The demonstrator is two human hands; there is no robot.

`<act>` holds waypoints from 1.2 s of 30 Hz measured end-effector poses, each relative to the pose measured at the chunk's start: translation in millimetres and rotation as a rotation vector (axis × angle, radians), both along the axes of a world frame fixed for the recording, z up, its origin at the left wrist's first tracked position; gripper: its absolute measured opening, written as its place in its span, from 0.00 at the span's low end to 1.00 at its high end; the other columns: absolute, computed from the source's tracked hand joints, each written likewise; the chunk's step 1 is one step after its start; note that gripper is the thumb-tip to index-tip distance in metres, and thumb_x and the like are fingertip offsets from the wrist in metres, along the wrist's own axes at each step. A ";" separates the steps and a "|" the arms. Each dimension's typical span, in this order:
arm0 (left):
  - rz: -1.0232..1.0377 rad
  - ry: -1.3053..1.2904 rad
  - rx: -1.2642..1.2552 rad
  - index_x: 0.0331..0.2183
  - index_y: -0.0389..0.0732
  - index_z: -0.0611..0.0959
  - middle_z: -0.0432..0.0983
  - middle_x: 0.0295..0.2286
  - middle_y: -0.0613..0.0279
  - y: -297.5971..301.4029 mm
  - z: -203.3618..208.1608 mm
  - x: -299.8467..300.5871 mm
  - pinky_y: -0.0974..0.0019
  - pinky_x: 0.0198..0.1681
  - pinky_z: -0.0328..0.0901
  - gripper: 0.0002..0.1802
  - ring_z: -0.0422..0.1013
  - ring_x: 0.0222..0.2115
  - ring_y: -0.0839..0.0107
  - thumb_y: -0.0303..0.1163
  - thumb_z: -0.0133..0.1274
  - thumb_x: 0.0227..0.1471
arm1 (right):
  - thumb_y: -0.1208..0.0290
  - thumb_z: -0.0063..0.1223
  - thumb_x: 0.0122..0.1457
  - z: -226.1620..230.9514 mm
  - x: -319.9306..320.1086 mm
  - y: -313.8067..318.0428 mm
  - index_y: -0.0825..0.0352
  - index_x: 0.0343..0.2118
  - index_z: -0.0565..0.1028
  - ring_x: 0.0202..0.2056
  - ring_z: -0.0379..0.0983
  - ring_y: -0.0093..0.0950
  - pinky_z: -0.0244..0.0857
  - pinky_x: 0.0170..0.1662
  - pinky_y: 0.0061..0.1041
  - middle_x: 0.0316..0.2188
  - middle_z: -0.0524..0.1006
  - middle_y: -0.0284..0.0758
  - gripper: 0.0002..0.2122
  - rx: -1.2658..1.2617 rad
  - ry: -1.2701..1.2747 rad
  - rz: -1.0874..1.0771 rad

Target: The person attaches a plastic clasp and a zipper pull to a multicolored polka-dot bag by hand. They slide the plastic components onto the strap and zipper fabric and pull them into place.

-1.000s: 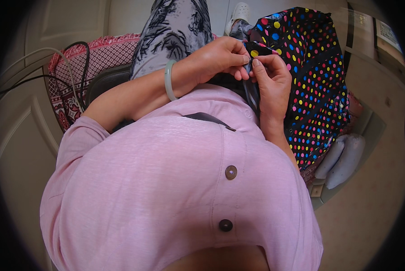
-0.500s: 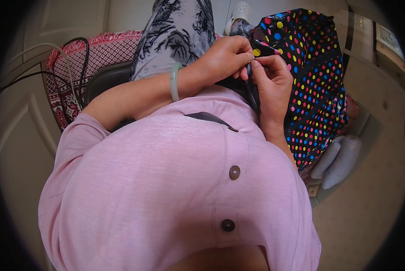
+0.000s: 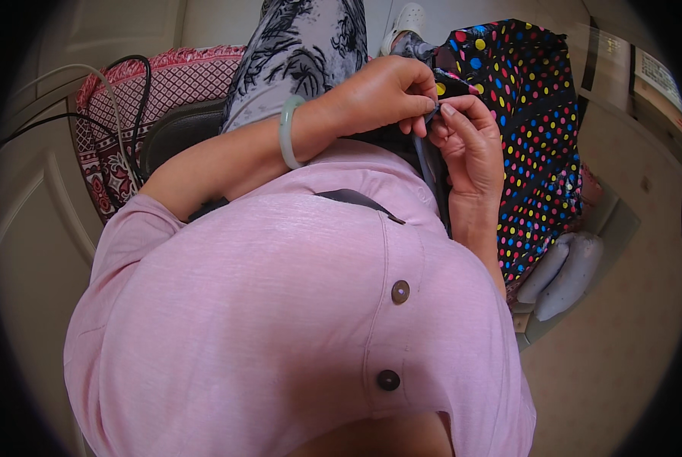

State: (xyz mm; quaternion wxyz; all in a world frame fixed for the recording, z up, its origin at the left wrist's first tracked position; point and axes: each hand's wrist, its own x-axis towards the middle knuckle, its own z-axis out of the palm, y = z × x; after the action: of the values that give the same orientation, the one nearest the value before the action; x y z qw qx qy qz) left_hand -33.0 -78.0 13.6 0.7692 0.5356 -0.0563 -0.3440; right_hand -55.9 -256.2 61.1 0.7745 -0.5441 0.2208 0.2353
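Beside patterned rug (image 3: 196, 84), black polka-dot fabric (image 3: 524, 114) pinched by hands

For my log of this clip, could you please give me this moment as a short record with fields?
View: head camera, looking down the person's front
Left hand: fingertips pinched on a small dark strap
Right hand: fingertips meet the left hand's at the strap
Bag: black with coloured dots, behind the hands, at the person's right
Bangle: pale green, on left wrist
Shirt: pink, two brown buttons
Cushion: red patterned, at left, cables lying across it
Unclear: what the strap belongs to
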 end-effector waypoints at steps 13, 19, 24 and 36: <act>0.058 0.162 -0.114 0.35 0.32 0.75 0.75 0.27 0.60 -2.2 -3.8 -2.0 0.77 0.26 0.66 0.07 0.72 0.23 0.78 0.26 0.49 0.55 | 0.78 0.55 0.57 -16.9 -3.3 -1.1 0.68 0.36 0.74 0.29 0.72 0.20 0.66 0.30 0.16 0.30 0.76 0.34 0.05 0.053 0.006 -0.138; 0.029 0.283 -0.175 0.36 0.32 0.75 0.75 0.29 0.61 -1.1 -7.1 -1.3 0.77 0.27 0.66 0.08 0.73 0.26 0.77 0.25 0.51 0.54 | 0.77 0.54 0.58 -23.1 -2.7 -9.5 0.69 0.37 0.74 0.30 0.71 0.20 0.66 0.31 0.15 0.32 0.75 0.36 0.05 0.147 0.062 -0.177; -0.020 0.220 -0.114 0.35 0.34 0.75 0.74 0.29 0.62 0.3 -3.4 2.4 0.77 0.26 0.65 0.07 0.73 0.25 0.78 0.27 0.52 0.55 | 0.77 0.54 0.58 -30.0 -1.2 -16.9 0.71 0.40 0.73 0.30 0.71 0.20 0.65 0.30 0.15 0.32 0.75 0.37 0.08 0.257 0.115 -0.195; 0.013 0.285 -0.026 0.33 0.36 0.75 0.72 0.24 0.67 -18.2 -0.4 6.5 0.79 0.24 0.60 0.07 0.68 0.22 0.81 0.28 0.55 0.52 | 0.78 0.53 0.58 -42.4 -2.9 -24.9 0.71 0.38 0.73 0.27 0.71 0.19 0.66 0.30 0.16 0.28 0.74 0.34 0.06 0.498 0.095 -0.216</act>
State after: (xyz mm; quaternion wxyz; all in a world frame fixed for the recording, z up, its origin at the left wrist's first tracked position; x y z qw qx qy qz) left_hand -26.4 -96.2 13.2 0.7786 0.4715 0.0524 -0.4109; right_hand -58.8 -281.0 18.8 0.8938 -0.2984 0.2489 0.2238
